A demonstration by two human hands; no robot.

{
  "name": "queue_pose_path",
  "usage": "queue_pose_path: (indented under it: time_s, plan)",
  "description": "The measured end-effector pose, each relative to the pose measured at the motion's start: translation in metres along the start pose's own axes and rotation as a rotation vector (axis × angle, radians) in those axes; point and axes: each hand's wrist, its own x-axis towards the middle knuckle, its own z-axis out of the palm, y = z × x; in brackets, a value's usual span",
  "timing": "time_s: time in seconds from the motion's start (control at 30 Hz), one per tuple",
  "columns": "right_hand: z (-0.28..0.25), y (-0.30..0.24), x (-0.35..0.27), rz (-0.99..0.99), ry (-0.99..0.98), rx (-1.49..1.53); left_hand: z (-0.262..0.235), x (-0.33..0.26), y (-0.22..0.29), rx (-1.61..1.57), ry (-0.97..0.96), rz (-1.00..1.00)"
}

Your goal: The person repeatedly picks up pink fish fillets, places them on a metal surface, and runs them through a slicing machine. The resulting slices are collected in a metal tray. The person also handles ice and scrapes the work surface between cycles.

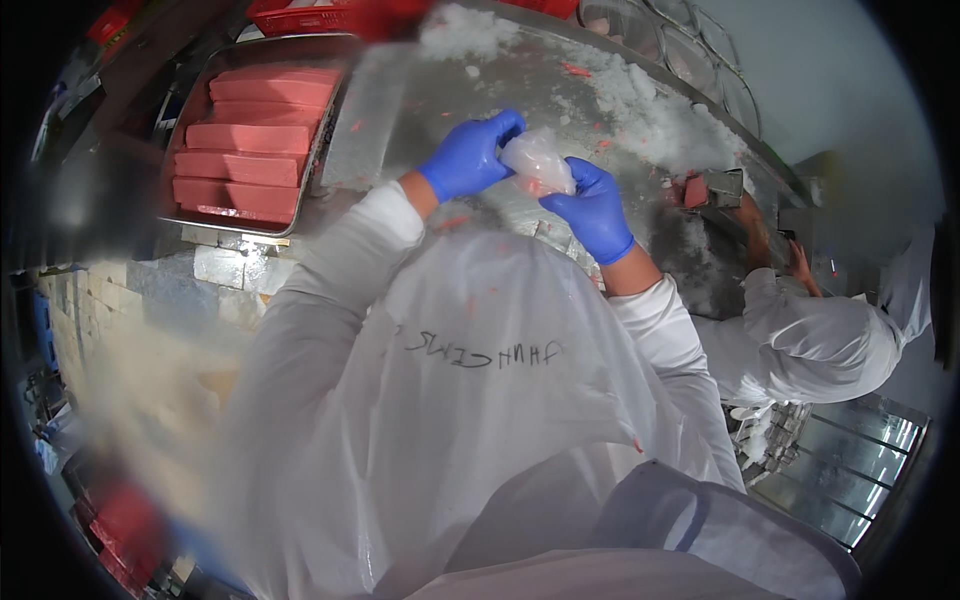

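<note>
A crumpled translucent plastic bag is held between my two hands above the metal table. On its left edge, the closed fingers of my left hand, in a blue glove, grip the plastic. My right hand, gloved the same way, pinches the bag's lower right side between thumb and fingers. A faint pinkish tint shows in the lower part of the bag; whether something lies inside I cannot tell.
To the left stands a metal tray with several pink slabs. Crushed ice and pink scraps lie across the table. At right, a co-worker's white sleeve and hands are beside a small metal container. Red crates stand behind.
</note>
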Motion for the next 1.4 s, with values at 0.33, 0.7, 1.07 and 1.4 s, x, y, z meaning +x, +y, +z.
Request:
queue_pose_path:
  time_s: [0.33, 0.7, 1.07, 1.4]
  plan:
    - [-0.032, 0.006, 0.001, -0.230, 0.061, 0.192, 0.034, 0.012, -0.005, -0.244, -0.174, -0.039]
    - [-0.235, -0.090, 0.043, -0.702, 0.259, 0.784, 0.000, -0.018, 0.016, -0.333, -0.196, -0.100]
    - [-0.083, 0.260, 0.012, -0.010, -0.243, -1.067, -0.002, -0.140, -0.083, -0.041, -0.059, -0.305]
    - [-0.064, 0.264, -0.021, 0.228, -0.218, -0.960, 0.066, -0.069, -0.039, -0.261, -0.129, -0.502]
